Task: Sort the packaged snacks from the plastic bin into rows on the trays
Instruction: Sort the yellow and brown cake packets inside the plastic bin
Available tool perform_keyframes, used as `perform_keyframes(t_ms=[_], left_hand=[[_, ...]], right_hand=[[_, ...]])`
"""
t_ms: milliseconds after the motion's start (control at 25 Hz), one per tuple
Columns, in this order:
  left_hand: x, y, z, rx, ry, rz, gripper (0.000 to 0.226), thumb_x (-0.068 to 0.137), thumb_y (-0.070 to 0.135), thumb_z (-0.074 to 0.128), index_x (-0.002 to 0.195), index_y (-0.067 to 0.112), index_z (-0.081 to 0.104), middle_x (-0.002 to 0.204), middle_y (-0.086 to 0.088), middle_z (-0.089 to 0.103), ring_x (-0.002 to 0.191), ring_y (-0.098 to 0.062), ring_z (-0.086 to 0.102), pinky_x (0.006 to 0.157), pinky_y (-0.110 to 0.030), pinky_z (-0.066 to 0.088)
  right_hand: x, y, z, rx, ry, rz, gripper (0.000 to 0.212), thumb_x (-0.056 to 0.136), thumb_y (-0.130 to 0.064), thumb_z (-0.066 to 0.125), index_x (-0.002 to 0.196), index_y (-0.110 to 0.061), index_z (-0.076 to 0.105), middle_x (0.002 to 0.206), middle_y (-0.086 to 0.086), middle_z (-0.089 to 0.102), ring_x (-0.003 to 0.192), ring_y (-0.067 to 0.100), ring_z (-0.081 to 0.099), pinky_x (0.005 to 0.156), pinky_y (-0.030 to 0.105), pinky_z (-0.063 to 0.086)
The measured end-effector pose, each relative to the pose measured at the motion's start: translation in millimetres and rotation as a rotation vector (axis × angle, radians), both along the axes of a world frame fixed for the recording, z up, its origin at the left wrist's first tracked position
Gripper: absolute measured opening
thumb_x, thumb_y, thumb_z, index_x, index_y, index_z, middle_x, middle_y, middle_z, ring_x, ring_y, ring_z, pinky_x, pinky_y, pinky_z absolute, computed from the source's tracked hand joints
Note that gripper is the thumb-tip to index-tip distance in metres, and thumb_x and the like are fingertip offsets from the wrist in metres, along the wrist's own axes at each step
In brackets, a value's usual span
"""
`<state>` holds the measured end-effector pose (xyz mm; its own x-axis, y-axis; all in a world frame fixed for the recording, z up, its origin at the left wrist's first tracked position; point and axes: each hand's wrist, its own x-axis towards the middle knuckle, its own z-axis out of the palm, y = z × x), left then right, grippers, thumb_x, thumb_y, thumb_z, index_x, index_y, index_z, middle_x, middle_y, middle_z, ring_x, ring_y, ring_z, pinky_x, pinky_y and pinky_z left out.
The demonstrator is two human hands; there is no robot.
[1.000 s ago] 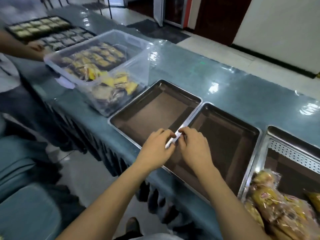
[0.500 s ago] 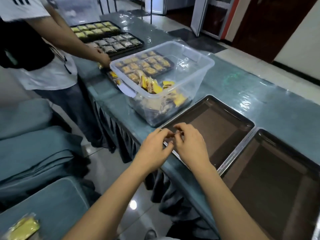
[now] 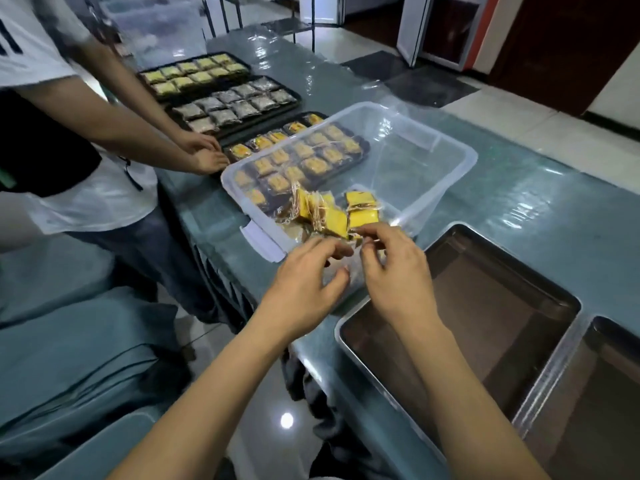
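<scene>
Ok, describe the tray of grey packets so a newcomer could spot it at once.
Find the clear plastic bin on the long teal table. Three black trays line up beyond it, toward the far end; yours is the middle tray. Its packets are silvery grey, both neighbours' yellow.

left hand [image 3: 304, 282], right hand [image 3: 394, 271] together at clear bin [image 3: 415, 128] near edge, by yellow snack packets [image 3: 360, 216]; steel tray [image 3: 485, 306] beside.

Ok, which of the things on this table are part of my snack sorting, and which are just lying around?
In the job: plastic bin, packaged snacks in it, steel tray, second steel tray, left hand and right hand at the bin.

Just around: filled black trays, other person's hands, blue chair covers.
</scene>
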<state>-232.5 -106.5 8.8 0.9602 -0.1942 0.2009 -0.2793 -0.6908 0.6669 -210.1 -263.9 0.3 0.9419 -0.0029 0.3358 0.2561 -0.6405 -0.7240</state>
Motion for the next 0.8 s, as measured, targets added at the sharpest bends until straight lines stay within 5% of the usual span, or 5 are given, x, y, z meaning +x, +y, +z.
perform_keyframes(t_ms=[480,800], left_hand=[[152,25,-9,0.182,0.084,-0.109,0.018,0.097,0.036,0.056,0.113,0.031,0.062,0.108,0.014,0.060,0.100,-0.009,0.055,0.092,-0.039,0.050],[261,25,-29,0.555,0.206,-0.277,0.037,0.096,0.034,0.058,0.129,0.018,0.056,0.125,-0.008,0.060,0.116,-0.028,0.055,0.094,-0.039,0.045]], right_hand=[[121,-18,-10,-0.012,0.063,-0.111,0.021,0.097,-0.018,0.055,0.112,-0.022,0.067,0.107,-0.003,0.068,0.100,0.021,0.062,0.089,0.042,0.049],[187,-1,-14,-0.183,0.145,-0.190,0.020,0.098,-0.022,0.052,0.110,-0.020,0.068,0.105,0.005,0.069,0.096,0.028,0.062,0.085,0.045,0.049]])
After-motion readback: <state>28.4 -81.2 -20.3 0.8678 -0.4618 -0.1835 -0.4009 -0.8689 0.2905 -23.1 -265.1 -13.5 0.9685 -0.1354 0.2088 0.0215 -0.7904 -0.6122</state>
